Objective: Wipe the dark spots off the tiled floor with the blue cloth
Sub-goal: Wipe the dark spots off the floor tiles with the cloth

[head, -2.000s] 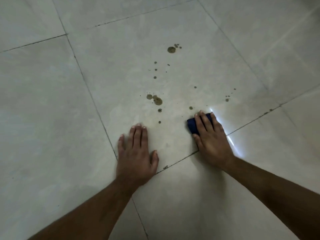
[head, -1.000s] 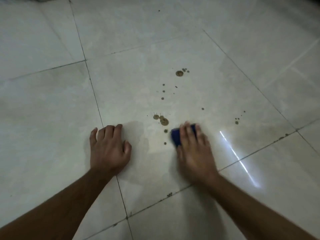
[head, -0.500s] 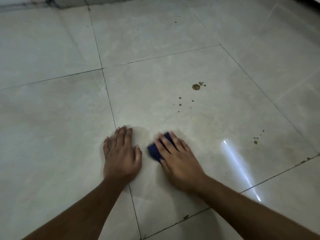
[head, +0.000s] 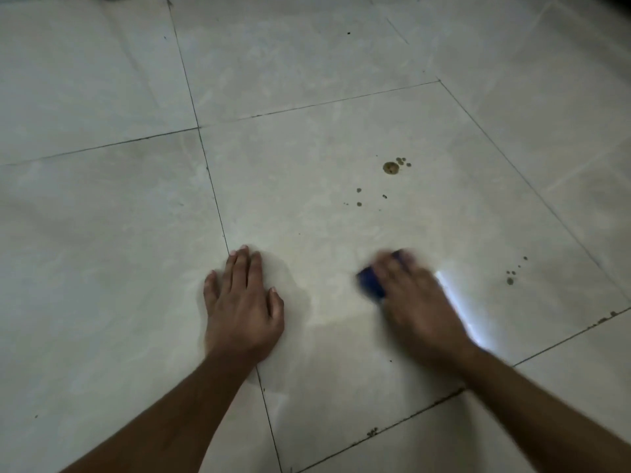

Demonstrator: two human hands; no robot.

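My right hand (head: 415, 295) lies flat on the blue cloth (head: 370, 285) and presses it to the pale tiled floor (head: 307, 186); the hand is blurred and the cloth shows only at its left edge. My left hand (head: 240, 302) rests flat on the tile with straight fingers, beside a grout line. A large brown spot (head: 391, 168) with tiny drops around it lies farther off, above the cloth. Smaller dark specks (head: 358, 199) sit between that spot and my right hand. Another small cluster of spots (head: 511, 278) lies to the right of my right hand.
Dark grout lines (head: 215, 196) split the floor into large tiles. A bright streak of reflected light (head: 461, 308) runs along my right hand. Dirt crumbs (head: 372, 432) sit in the near grout line. A lone dark speck (head: 348, 33) lies far off.
My right hand swept the cloth left across the tile, then back right. The spots that lay in the tile's middle are gone. My left hand stayed planted.
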